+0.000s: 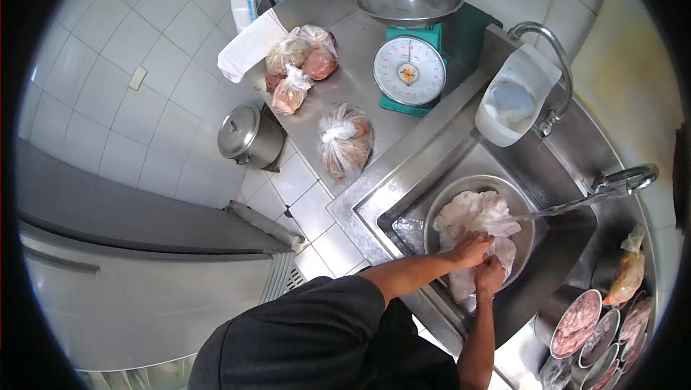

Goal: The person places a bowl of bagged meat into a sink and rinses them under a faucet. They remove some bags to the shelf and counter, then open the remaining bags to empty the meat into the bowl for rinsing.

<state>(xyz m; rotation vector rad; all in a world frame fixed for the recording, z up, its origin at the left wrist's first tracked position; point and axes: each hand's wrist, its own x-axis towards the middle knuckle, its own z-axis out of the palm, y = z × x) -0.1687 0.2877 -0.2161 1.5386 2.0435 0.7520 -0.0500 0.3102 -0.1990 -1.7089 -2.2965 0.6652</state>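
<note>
A round metal basin (533, 250) stands in the steel sink, with a wet, crumpled white cloth (471, 214) heaped inside it. My left hand (473, 247) is closed on the cloth near the basin's middle. Just below and touching close beside it, my right hand (489, 275) is closed on the same cloth. Part of the cloth hangs toward the basin's near rim. Water runs from a curved faucet (633, 178) at the right into the basin. My fingertips are partly hidden in the folds.
A green dial scale (410, 70) with a steel pan stands on the steel counter (345, 37), near several plastic bags of meat (345, 142). A white plastic container (515, 98) sits by the second faucet. Bowls of minced meat (576, 324) stand at the lower right. A lidded pot (250, 134) is beside the counter.
</note>
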